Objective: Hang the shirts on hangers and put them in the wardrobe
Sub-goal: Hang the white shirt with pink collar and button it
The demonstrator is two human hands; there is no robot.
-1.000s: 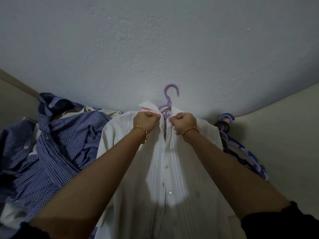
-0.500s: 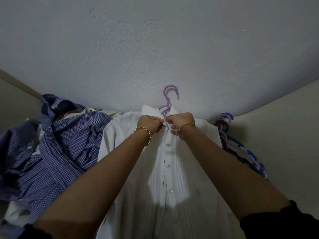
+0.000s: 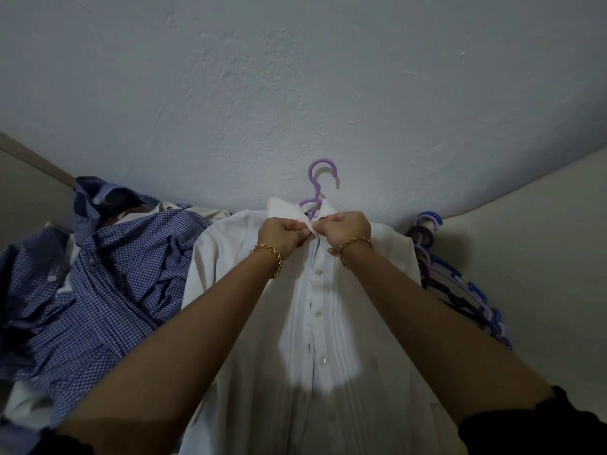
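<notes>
Pinching collar (image 3: 288, 209), both hands (image 3: 283, 236) (image 3: 345, 232), hanger (image 3: 316, 191) seemingly inside

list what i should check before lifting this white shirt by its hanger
1. Purple hanger inside the white shirt, top poking out past the collar: ok.
2. Collar button fastened: cannot tell; left hand and right hand pinch the collar over it.
3. A hand free to take the hanger: not ok.
4. Placket lies flat: ok.
5. Blue checked shirt clear of the white sleeve: cannot tell.

Dim, bluish light, one bright patch on the white shirt (image 3: 317, 362); wide-angle bending at the edges.
</notes>
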